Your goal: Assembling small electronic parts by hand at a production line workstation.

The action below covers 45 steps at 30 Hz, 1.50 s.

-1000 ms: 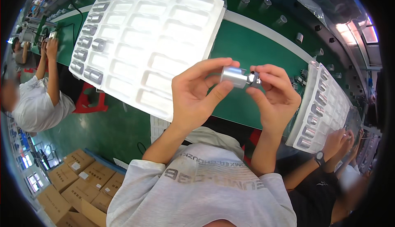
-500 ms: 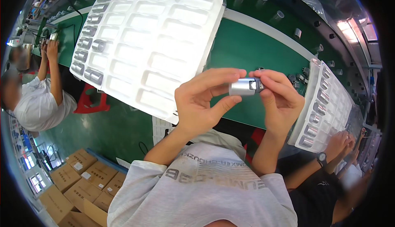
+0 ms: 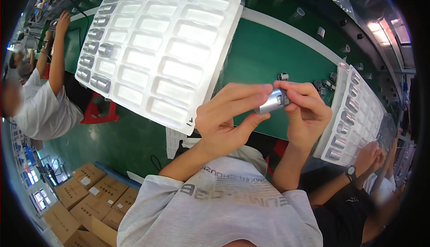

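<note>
A short silver metal cylinder with a dark end piece is held in front of me, tilted, with an opening in its side near that end. My left hand pinches its plain end between fingers and thumb. My right hand has its fingertips closed on the dark end. Just beyond my hands, a small metal-and-black part lies on the green table. To the left, a large white moulded tray holds several silver cylinders in its left pockets; many other pockets are bare.
Several small dark parts lie beside a second white tray with cylinders at right. More cylinders stand along the dark far strip. Co-workers sit at left and right, one wearing a wristwatch. Cardboard boxes are stacked at lower left.
The cylinder has tilted, its plain end now lower, and my left fingers have moved further over it. The small part beyond my hands shows more fully. The left co-worker's arm has risen.
</note>
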{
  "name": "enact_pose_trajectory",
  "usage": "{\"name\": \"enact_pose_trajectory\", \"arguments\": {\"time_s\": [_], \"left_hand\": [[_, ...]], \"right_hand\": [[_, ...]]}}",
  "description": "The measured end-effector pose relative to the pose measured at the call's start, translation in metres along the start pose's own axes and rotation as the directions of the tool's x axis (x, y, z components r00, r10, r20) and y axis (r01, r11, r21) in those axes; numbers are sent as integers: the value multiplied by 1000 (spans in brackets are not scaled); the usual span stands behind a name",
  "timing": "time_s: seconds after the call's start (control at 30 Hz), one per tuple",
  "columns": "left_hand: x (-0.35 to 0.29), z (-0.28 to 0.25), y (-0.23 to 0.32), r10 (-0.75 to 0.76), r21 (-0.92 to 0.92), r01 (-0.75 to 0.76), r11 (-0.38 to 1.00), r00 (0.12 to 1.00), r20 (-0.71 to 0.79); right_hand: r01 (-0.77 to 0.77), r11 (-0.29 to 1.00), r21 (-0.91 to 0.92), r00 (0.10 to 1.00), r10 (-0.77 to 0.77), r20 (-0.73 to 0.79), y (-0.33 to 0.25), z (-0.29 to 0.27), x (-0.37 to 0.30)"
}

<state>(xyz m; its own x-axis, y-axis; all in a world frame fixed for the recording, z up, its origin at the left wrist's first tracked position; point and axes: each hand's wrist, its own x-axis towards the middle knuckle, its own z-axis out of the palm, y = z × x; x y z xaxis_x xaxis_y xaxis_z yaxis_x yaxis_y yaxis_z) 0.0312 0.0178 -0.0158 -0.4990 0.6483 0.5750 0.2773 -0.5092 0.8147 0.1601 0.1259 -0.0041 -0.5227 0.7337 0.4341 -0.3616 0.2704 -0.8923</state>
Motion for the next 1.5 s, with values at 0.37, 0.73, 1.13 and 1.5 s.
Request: {"name": "enact_pose_trajectory", "arguments": {"time_s": [0.37, 0.73, 1.13, 1.5], "left_hand": [[-8, 8, -9, 13, 27, -12, 1000, 999, -33], [-7, 10, -9, -18, -65, 17, 998, 999, -26], [-3, 9, -7, -84, -267, 115, 957, 988, 126], [1, 27, 4, -57, -107, 67, 992, 994, 92]], "right_hand": [[136, 971, -196, 987, -151, -61, -1, 6, -2], [254, 936, -245, 959, -276, -60, -3, 10, -8], [-264, 846, 464, 940, 118, 320, 18, -32, 3], [-148, 931, 334, 984, 105, 143, 5, 16, -17]]}}
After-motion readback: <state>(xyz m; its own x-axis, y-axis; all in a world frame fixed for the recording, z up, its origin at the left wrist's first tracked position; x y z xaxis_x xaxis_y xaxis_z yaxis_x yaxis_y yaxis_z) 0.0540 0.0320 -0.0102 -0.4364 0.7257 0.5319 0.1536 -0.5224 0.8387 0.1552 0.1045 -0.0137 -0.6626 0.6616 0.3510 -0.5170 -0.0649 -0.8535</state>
